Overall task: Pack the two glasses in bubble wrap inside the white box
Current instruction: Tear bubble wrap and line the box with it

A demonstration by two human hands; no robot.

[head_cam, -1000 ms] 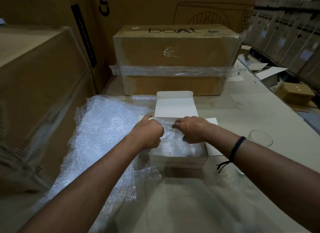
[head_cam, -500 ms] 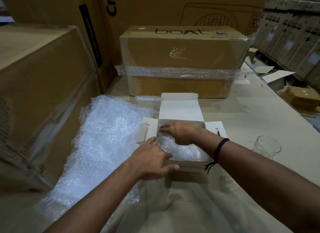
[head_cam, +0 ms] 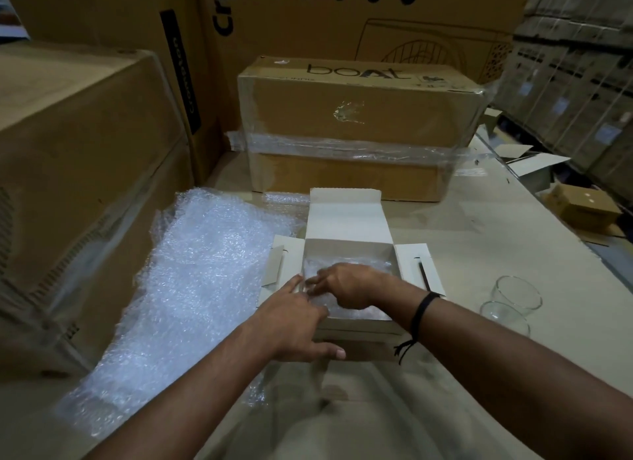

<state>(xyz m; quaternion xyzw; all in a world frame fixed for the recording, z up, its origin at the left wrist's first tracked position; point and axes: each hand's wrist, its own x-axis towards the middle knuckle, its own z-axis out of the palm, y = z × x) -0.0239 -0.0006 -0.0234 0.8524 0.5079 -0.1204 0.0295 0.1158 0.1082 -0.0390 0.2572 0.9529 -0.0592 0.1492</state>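
Cardboard tabletop (head_cam: pixel 462 254) | hands (head_cam: pixel 318 305) probably pressing bubble wrap (head_cam: pixel 356 307) | white box (head_cam: pixel 346 220)

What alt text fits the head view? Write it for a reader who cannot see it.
Two bare hands, left hand and right hand, press bubble wrap into an open white box on a cardboard-covered table. Two empty glasses wait right of the box, and a loose bubble wrap sheet lies left.

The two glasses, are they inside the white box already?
No, the two glasses stand on the table to the right of the white box, which holds only bubble wrap.
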